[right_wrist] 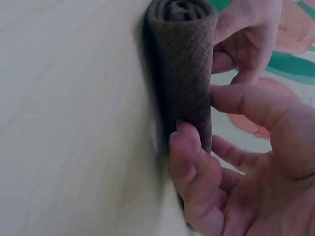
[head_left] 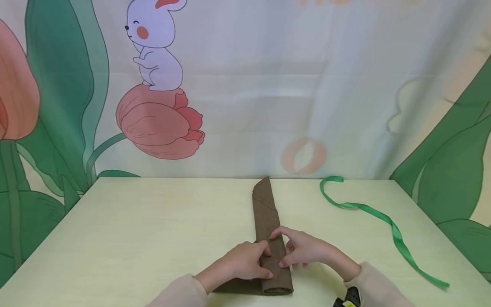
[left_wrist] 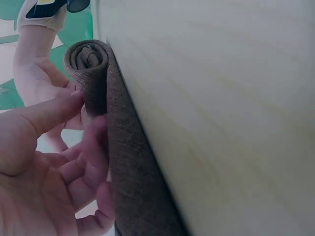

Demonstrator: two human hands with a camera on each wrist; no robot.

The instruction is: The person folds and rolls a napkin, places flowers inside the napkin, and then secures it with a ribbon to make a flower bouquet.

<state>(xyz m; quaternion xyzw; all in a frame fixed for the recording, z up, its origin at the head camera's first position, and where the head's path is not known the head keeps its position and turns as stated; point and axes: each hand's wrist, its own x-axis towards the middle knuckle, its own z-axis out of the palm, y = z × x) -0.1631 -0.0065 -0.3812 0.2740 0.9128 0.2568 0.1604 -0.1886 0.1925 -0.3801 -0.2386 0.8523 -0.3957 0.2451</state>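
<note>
A brown cloth (head_left: 268, 221) lies partly rolled on the table, its roll running away from me and ending in a slanted tip at the far edge. A flat stretch (head_left: 239, 286) of it spreads out to the left of the roll. My left hand (head_left: 245, 261) grips the roll's left side, thumb on top and fingers bent low against it. From the right, my right hand (head_left: 304, 248) holds the same roll, with its thumb near the close end and index finger farther up. The spiral end (left_wrist: 88, 56) of the roll shows in the left wrist view.
A long green ribbon (head_left: 399, 243) lies loosely curved on the right of the pale table (head_left: 153, 226). Behind the table hangs a printed curtain (head_left: 245, 85) with a rabbit and tulips. A dark device (head_left: 349, 297) sits at my right wrist.
</note>
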